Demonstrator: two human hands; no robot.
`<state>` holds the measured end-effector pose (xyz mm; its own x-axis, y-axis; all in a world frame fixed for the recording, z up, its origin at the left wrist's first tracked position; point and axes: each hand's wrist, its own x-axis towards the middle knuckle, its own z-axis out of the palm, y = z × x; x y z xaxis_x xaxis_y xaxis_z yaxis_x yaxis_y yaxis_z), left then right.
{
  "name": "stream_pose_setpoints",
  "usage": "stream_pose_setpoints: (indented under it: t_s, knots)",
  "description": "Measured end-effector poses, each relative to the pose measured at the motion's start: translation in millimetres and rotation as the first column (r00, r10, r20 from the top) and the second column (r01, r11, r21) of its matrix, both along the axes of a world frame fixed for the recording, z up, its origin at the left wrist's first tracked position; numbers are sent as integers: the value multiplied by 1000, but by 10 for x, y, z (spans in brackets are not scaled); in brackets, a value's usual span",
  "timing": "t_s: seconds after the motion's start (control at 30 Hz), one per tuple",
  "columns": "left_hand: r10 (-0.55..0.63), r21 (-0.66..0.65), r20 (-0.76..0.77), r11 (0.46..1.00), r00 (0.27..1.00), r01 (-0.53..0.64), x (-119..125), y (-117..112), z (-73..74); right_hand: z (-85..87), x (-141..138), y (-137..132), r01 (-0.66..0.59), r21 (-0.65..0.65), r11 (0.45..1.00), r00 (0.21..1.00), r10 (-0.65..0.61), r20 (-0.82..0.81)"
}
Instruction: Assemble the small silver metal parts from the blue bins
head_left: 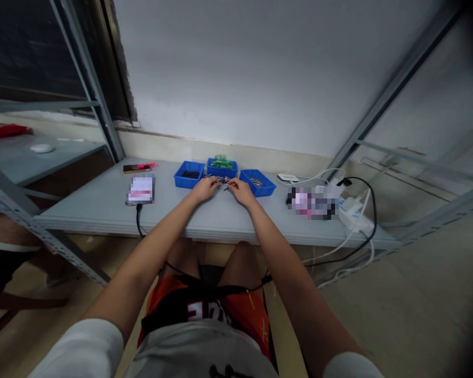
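My left hand [206, 189] is at the near side of a pile of small silver and dark parts [223, 179] on the grey table, its fingertips pinched together. Whatever lies between them is too small to make out. Facing it, my right hand [241, 190] pinches a small, thin dark piece [226, 189] at the pile's edge. Around the pile stand three blue bins: the left bin [186, 182] with dark parts, the middle bin [222, 172] with green pieces, and the right bin [263, 191] with thin silver parts.
A phone [141, 189] with a cable lies left on the table [102, 210], near a dark box with a pink item [142, 167]. To the right are a blurred-out device [311, 203] and a white power strip [355, 215] with cables. Metal shelf posts flank both sides; another person's leg shows far left.
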<state>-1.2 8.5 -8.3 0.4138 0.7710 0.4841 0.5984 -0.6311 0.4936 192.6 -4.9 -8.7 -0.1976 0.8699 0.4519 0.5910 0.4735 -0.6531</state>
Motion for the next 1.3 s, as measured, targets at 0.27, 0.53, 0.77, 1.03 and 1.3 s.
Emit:
stream_pose_setpoints:
  t_s: [0.27,0.53,0.77,1.03,1.3]
  knots:
    - [21,-1,0,1000,1000,-21,2,-9,11,22,-2,-28,9,0,1000,998,-9,57]
    - [19,-10,11,1000,1000,-19,5,-4,4,35,-10,-49,-1,14,1000,998,0,61]
    - [25,-52,-69,998,997,-28,12,-71,54,7,-1,-22,17,-42,999,986,-10,164]
    - [24,-51,-92,998,995,-29,15,-99,82,-48,12,29,3,-112,994,994,10,112]
    - [15,-61,-103,998,995,-22,-4,-55,46,-28,18,5,-9,-75,997,997,14,70]
